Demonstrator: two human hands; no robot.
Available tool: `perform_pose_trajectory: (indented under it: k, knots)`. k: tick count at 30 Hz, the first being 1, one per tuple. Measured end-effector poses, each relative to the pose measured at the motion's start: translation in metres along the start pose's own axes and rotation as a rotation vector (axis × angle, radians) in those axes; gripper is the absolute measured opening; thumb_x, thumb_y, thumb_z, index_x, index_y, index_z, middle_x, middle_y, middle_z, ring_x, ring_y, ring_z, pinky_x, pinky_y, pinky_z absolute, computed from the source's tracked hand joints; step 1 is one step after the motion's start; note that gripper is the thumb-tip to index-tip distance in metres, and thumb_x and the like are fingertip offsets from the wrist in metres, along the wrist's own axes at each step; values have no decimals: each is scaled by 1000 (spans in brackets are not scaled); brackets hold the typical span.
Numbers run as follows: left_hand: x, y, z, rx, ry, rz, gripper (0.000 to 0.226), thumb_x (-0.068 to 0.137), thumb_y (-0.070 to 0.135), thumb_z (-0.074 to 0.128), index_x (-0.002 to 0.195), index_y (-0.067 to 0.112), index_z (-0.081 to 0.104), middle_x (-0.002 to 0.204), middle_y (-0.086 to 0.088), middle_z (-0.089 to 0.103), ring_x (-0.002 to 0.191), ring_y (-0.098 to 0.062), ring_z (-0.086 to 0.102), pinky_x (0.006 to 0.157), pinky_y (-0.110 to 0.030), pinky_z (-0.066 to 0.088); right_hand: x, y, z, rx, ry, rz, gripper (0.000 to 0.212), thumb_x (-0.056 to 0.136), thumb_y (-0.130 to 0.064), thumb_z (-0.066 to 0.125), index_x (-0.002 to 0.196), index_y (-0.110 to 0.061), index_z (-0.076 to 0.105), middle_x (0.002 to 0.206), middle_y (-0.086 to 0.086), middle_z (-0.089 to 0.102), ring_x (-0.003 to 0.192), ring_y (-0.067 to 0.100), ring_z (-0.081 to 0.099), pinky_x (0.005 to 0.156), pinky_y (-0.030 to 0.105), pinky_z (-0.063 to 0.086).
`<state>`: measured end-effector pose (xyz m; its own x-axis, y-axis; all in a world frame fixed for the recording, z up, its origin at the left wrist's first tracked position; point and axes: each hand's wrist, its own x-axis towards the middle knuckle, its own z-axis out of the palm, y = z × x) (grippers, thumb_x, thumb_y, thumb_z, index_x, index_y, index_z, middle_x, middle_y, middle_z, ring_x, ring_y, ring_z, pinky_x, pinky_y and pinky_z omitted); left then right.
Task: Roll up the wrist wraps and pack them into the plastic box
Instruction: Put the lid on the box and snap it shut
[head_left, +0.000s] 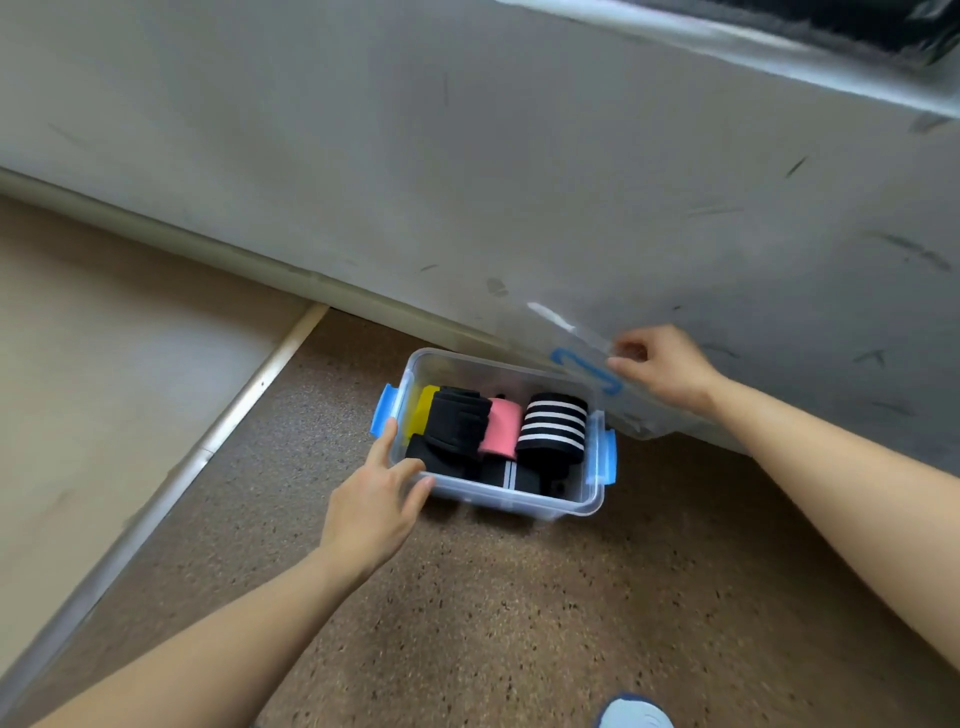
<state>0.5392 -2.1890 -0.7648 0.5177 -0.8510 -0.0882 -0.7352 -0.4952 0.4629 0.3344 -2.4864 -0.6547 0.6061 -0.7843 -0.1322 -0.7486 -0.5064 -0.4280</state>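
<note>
Your right hand (662, 371) pinches the lid (582, 371), tilted just beyond the far-right edge of the box (519, 501), wraps (553, 426) rolled inside, while your left hand (379, 493), fingers spread, steadies its near-left corner.

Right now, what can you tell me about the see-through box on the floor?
The plastic box is clear and rectangular, with a blue latch on each short end. It sits upright and open on the speckled brown floor beside a grey wall. Rolled wrist wraps lie inside: striped, pink, black and yellow. The left hand rests on its near left corner. The right hand holds its clear lid tilted by the far right side.
</note>
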Motion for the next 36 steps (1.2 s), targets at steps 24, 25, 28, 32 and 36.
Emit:
perform_pose_trajectory:
  k: [24,25,28,32,36]
  knots:
    - [21,6,-20,-285,48,-174,71,91,60,63,148,26,42,153,1,43,130,-23,52,98,-44,48,-92,-7,85,-181,75,227,84,89,-59,66,159,-37,24,168,3,16,150,34,17,116,55,27]
    - [26,12,-19,-294,32,-209,78,89,63,63,152,24,37,156,-1,40,134,-26,49,101,-46,46,-96,-1,89,-104,88,280,85,89,-57,68,159,-36,25,168,4,16,149,36,19,115,55,28]
    - [39,23,-15,-210,-53,-242,93,86,68,61,159,24,23,163,-8,29,141,-35,40,106,-51,44,-103,12,100,171,79,349,85,88,-46,74,159,-29,30,169,1,13,150,36,24,119,53,30]
    - [50,26,-12,-232,-78,-309,83,86,50,67,153,17,30,150,-13,41,130,-35,49,102,-50,47,-103,18,110,289,38,271,87,86,-39,79,159,-25,33,172,-6,3,156,24,17,125,48,24]
    - [46,10,-15,-309,-40,-281,59,93,33,64,145,18,42,138,-11,54,119,-31,56,97,-45,48,-89,10,113,278,-62,180,90,85,-38,80,160,-32,29,171,-10,-2,156,20,13,126,48,22]
